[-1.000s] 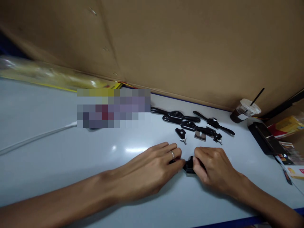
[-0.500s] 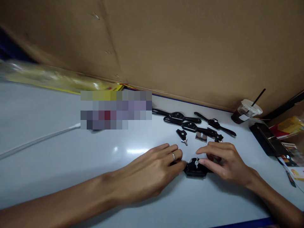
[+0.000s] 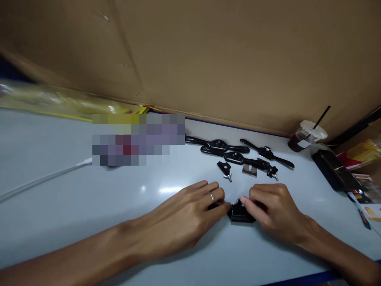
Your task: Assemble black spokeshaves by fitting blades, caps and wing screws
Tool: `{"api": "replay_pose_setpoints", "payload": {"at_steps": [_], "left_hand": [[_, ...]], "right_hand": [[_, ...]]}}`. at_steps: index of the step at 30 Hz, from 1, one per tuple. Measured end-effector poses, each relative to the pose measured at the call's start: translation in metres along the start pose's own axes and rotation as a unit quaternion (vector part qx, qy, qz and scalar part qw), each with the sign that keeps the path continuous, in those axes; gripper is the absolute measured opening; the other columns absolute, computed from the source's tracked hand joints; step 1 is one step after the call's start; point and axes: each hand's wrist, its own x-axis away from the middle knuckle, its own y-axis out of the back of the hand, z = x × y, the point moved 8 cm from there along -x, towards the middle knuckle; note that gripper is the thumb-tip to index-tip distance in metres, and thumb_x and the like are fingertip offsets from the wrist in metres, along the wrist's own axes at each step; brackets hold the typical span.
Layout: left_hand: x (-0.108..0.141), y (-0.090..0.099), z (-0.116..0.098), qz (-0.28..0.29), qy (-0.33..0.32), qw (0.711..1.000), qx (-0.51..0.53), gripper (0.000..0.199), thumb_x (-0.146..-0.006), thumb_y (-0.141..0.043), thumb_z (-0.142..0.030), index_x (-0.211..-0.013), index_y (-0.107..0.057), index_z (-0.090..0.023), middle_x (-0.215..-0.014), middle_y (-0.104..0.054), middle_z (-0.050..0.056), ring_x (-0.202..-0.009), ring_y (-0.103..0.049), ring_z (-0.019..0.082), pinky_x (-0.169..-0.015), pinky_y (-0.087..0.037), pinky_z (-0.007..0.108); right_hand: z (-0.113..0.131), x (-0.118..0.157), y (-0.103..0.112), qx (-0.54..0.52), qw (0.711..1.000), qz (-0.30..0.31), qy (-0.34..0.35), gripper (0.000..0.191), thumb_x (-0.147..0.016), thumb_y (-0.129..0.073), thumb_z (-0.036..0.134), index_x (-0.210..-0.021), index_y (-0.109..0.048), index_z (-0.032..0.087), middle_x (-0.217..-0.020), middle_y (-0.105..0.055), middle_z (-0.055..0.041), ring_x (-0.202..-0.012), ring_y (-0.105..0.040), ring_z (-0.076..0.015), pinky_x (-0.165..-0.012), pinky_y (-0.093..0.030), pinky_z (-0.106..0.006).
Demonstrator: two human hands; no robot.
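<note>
While the black two-handled tool (image 3: 241,214) lies near the front of the table (image 3: 166,254), the left hand (image 3: 193,206) has its fingers curled shut around one of its handles, and a ring (image 3: 211,197) shows on that hand. The right hand (image 3: 272,208) is bent over the other side, thumb tip on the tool's middle and fingers folded; whether thumb and forefinger pinch anything cannot be told. Farther off at the right stands a clear plastic cup (image 3: 306,137), partly filled with dark drink, with a lid, a pale label and one black straw (image 3: 322,116). At the far left, clear plastic wrap (image 3: 59,97) covers something yellow. Beyond the hands lie three more black tools (image 3: 234,157), two loose black clamps (image 3: 224,168) with silver wing screws, and two flat metal blades (image 3: 249,170), one partly under a tool handle. One white cable (image 3: 44,178) runs in from the left to a patch blurred into squares, whose contents cannot be made out. A black case (image 3: 327,171) sits right of the cup, near a red and yellow packet (image 3: 358,157). The tabletop is pale, glossy and blue-edged, reflecting light, and a brown board wall (image 3: 232,63) rises behind it.
</note>
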Motion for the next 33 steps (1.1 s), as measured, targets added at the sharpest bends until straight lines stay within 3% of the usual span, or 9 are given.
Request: {"api": "replay_pose_setpoints", "payload": {"at_steps": [2, 4, 7, 16, 24, 29, 33], "left_hand": [[0.000, 0.000, 0.000, 0.003, 0.000, 1.000, 0.004, 0.030, -0.093, -0.047, 0.002, -0.110, -0.066, -0.013, -0.089, -0.063, 0.006, -0.078, -0.057, 0.021, -0.067, -0.047, 0.033], [0.001, 0.000, 0.000, 0.003, -0.001, 1.000, 0.009, 0.032, -0.093, -0.046, 0.003, -0.111, -0.066, -0.014, -0.090, -0.064, 0.006, -0.079, -0.057, 0.021, -0.068, -0.047, 0.033], [0.000, 0.001, 0.001, 0.001, 0.001, 1.000, 0.009, 0.034, -0.092, -0.044, 0.004, -0.112, -0.065, -0.014, -0.090, -0.064, 0.006, -0.078, -0.057, 0.020, -0.068, -0.047, 0.032], [0.000, 0.001, 0.001, -0.001, 0.003, 1.000, 0.007, 0.032, -0.090, -0.047, 0.003, -0.111, -0.065, -0.014, -0.091, -0.064, 0.006, -0.078, -0.059, 0.019, -0.067, -0.048, 0.031], [-0.001, 0.002, 0.001, 0.001, 0.001, 1.000, 0.010, 0.032, -0.091, -0.047, 0.003, -0.111, -0.064, -0.015, -0.090, -0.065, 0.005, -0.077, -0.058, 0.019, -0.066, -0.047, 0.031], [0.000, 0.001, 0.001, 0.000, -0.001, 1.000, 0.010, 0.031, -0.092, -0.046, 0.003, -0.111, -0.063, -0.015, -0.089, -0.064, 0.004, -0.075, -0.058, 0.019, -0.066, -0.047, 0.032], [0.000, 0.001, 0.001, -0.002, 0.005, 1.000, 0.005, 0.032, -0.091, -0.047, 0.003, -0.112, -0.063, -0.016, -0.089, -0.064, 0.004, -0.075, -0.058, 0.018, -0.066, -0.046, 0.031]], "right_hand": [[-0.007, -0.001, 0.004, -0.052, 0.998, 0.012, -0.018, 0.035, -0.102, -0.054, 0.021, -0.067, -0.060, 0.018, -0.059, -0.054, 0.0037, -0.052, -0.044, -0.0093, -0.052, -0.032, -0.026], [-0.009, -0.002, 0.009, -0.099, 0.995, 0.020, -0.003, 0.021, -0.101, -0.057, 0.020, -0.087, -0.072, 0.016, -0.067, -0.064, 0.0016, -0.056, -0.052, -0.0095, -0.054, -0.037, -0.024], [-0.005, -0.002, 0.010, -0.125, 0.991, 0.042, 0.037, 0.023, -0.101, -0.055, 0.018, -0.107, -0.077, 0.015, -0.071, -0.067, 0.0003, -0.056, -0.053, -0.0098, -0.054, -0.038, -0.024], [0.002, 0.000, 0.010, -0.044, 0.997, 0.043, 0.050, 0.027, -0.099, -0.051, 0.018, -0.079, -0.069, 0.016, -0.064, -0.058, 0.0014, -0.055, -0.046, -0.0106, -0.054, -0.035, -0.026], [-0.006, 0.006, 0.004, -0.002, 0.997, 0.057, 0.048, 0.027, -0.102, -0.060, 0.037, -0.090, -0.072, 0.017, -0.069, -0.063, 0.0003, -0.059, -0.054, -0.0124, -0.058, -0.037, -0.027], [-0.003, 0.007, -0.002, 0.021, 0.997, 0.057, 0.057, 0.037, -0.108, -0.050, 0.035, -0.082, -0.068, 0.017, -0.069, -0.063, -0.0008, -0.060, -0.053, -0.0130, -0.058, -0.036, -0.028], [-0.012, 0.004, 0.004, -0.006, 0.998, 0.058, -0.006, 0.037, -0.108, -0.052, 0.041, -0.083, -0.066, 0.017, -0.069, -0.062, 0.0008, -0.057, -0.051, -0.0113, -0.057, -0.036, -0.026]]}}
